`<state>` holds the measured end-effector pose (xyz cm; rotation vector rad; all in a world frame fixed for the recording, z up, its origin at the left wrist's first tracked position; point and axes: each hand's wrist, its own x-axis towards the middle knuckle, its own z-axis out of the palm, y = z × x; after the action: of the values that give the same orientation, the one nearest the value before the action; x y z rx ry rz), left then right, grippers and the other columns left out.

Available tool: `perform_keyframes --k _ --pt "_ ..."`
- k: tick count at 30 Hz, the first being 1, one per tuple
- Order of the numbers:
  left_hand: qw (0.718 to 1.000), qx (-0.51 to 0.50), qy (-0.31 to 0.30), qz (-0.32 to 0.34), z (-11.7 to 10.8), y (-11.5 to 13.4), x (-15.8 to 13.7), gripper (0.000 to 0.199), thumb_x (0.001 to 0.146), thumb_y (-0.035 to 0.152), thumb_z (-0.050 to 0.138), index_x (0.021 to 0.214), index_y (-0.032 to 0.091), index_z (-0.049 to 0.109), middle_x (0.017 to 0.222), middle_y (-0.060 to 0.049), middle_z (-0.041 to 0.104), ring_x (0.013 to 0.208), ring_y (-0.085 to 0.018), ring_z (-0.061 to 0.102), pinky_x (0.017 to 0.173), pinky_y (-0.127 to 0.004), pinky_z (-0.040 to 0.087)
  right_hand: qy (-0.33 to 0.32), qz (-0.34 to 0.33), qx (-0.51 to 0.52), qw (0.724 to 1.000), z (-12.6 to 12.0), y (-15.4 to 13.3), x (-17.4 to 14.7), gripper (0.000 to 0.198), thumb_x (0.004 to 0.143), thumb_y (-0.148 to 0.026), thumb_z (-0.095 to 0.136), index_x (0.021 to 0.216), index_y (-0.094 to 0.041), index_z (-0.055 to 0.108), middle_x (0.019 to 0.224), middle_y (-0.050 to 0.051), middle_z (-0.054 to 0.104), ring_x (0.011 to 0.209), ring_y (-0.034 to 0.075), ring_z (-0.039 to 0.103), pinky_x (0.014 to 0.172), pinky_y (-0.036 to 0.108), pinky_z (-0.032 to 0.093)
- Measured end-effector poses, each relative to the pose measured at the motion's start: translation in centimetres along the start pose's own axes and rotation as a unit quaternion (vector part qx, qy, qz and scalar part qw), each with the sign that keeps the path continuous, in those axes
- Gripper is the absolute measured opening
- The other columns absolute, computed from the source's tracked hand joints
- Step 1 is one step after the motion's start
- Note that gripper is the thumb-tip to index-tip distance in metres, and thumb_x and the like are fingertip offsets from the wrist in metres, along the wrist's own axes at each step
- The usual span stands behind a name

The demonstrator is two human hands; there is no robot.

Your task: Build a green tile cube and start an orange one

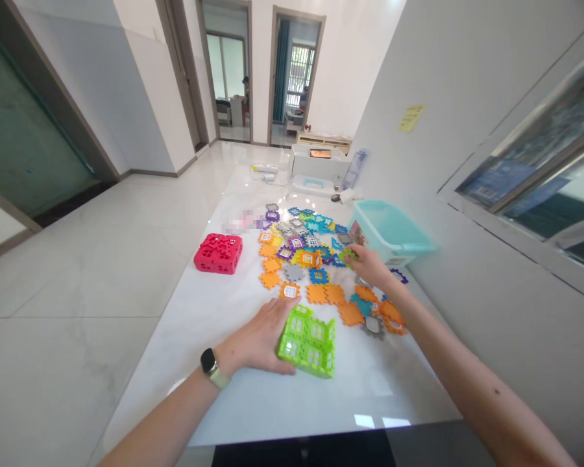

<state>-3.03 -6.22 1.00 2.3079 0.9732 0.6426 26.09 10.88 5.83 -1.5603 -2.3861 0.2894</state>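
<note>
Near the front of the table, a light-green structure of interlocking window panels stands on the surface, its upper edge uneven. My left hand is wrapped around its left side, thumb near the bottom and fingers at the top. Farther off, my right hand reaches over the spread of loose panels and pinches a green panel between thumb and fingers. Orange panels, grey panels and blue panels lie flat around it, several overlapping.
A finished-looking red block box sits at the table's left edge. To the right, against the wall, is a turquoise bin. A white box with a phone on top stands at the far end, by a clear lidded case.
</note>
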Motion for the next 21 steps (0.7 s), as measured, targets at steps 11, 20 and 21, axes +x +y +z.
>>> perform_keyframes --k 11,20,21 --pt "1.0 0.006 -0.019 0.012 -0.3 0.6 0.6 0.119 0.061 0.053 0.081 0.152 0.026 0.009 0.149 -0.016 0.036 0.135 -0.037 0.038 0.109 -0.051 0.032 -0.196 -0.103 0.061 0.973 1.6 -8.2 -7.8 0.023 0.084 -0.016 0.045 0.066 -0.015 0.059 0.066 0.003 0.063 0.059 0.013 0.051 0.058 0.025 0.031" --pt "1.0 0.018 -0.017 0.013 0.0 0.6 0.9 0.115 0.058 0.054 0.081 0.149 0.022 0.02 0.143 -0.016 0.042 0.132 -0.036 0.041 0.109 -0.051 0.034 -0.228 -0.097 -0.079 0.965 0.5 -10.8 -7.7 0.019 0.076 -0.014 0.05 0.065 -0.015 0.065 0.065 0.008 0.066 0.06 0.015 0.054 0.054 0.028 0.026" --pt "1.0 0.019 -0.018 0.014 0.1 0.6 0.9 0.114 0.057 0.054 0.081 0.148 0.022 0.021 0.142 -0.016 0.043 0.131 -0.036 0.042 0.109 -0.051 0.033 -0.231 -0.099 -0.087 0.964 0.5 -10.8 -7.8 0.02 0.077 -0.015 0.05 0.068 -0.015 0.067 0.068 0.008 0.067 0.062 0.016 0.056 0.055 0.028 0.027"
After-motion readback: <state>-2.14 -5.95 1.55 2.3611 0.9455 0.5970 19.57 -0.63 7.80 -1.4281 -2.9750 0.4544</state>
